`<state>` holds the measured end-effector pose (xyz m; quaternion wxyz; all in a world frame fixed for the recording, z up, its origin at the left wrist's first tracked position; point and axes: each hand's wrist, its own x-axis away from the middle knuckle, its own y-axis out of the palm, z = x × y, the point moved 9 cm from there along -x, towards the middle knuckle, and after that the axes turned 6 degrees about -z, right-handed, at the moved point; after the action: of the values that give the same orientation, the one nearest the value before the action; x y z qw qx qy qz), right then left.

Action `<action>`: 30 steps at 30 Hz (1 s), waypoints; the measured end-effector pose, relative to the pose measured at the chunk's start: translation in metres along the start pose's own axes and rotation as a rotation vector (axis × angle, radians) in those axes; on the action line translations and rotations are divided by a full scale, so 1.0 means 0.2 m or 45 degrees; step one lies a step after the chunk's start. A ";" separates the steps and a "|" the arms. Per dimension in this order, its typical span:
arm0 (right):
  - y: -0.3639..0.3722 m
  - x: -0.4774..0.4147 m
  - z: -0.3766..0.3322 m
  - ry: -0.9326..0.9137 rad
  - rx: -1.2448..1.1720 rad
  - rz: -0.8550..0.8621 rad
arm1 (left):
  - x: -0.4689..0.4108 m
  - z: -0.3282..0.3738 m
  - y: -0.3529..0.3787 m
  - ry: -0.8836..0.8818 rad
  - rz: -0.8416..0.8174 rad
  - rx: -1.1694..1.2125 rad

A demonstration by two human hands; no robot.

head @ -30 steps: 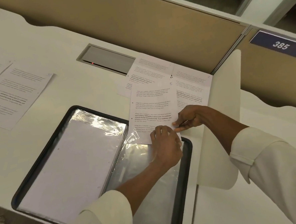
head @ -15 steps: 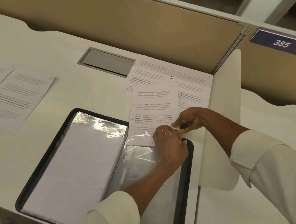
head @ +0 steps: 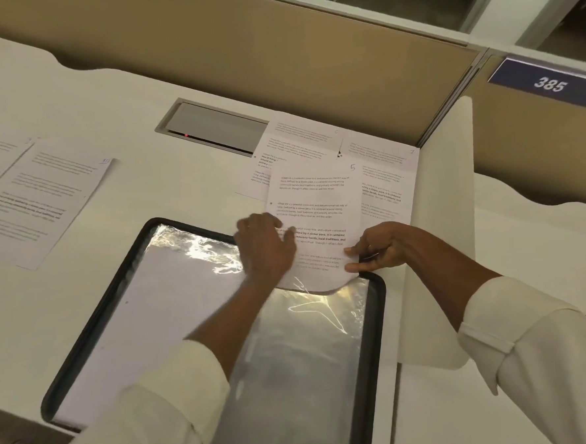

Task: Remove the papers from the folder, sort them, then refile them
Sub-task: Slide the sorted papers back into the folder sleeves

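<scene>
A black-rimmed folder (head: 95,323) lies open on the desk with shiny clear plastic sleeves (head: 299,352) on both halves. A printed sheet marked 5 (head: 317,199) has its lower edge tucked into the top of the right-hand sleeve. My right hand (head: 379,247) pinches that sheet's lower right corner. My left hand (head: 265,247) lies flat on the sheet's left edge, fingers spread over the sleeve's mouth. Two more printed sheets (head: 384,171) lie under it against the partition. Other sheets (head: 40,203) lie at the left of the desk.
A grey cable hatch (head: 213,127) is set in the desk behind the folder. A tan partition (head: 274,51) runs along the back, and a white divider panel (head: 443,229) stands at the right. A blue sign reading 385 (head: 547,84) hangs at the far right.
My left hand has moved from the sheet's lower right, beside my right hand, up and left to its left edge. The sheet sits slightly deeper in the sleeve.
</scene>
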<state>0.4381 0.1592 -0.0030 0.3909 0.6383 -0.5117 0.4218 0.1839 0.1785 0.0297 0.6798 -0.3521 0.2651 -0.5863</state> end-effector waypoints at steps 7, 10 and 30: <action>-0.01 0.02 0.04 -0.100 -0.090 0.052 | -0.30 -0.14 0.02 -0.135 -0.419 -0.008; -0.01 0.02 0.05 -0.196 -0.133 0.062 | -0.36 -0.16 0.06 -0.239 -0.547 0.165; -0.07 0.02 0.01 -0.463 0.621 0.287 | -0.43 -0.28 0.09 -0.343 -0.700 0.755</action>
<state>0.4522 0.1585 0.0001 0.0793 0.7174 -0.5244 0.4516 0.1373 0.2550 -0.0241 0.5985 -0.2723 -0.1101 -0.7454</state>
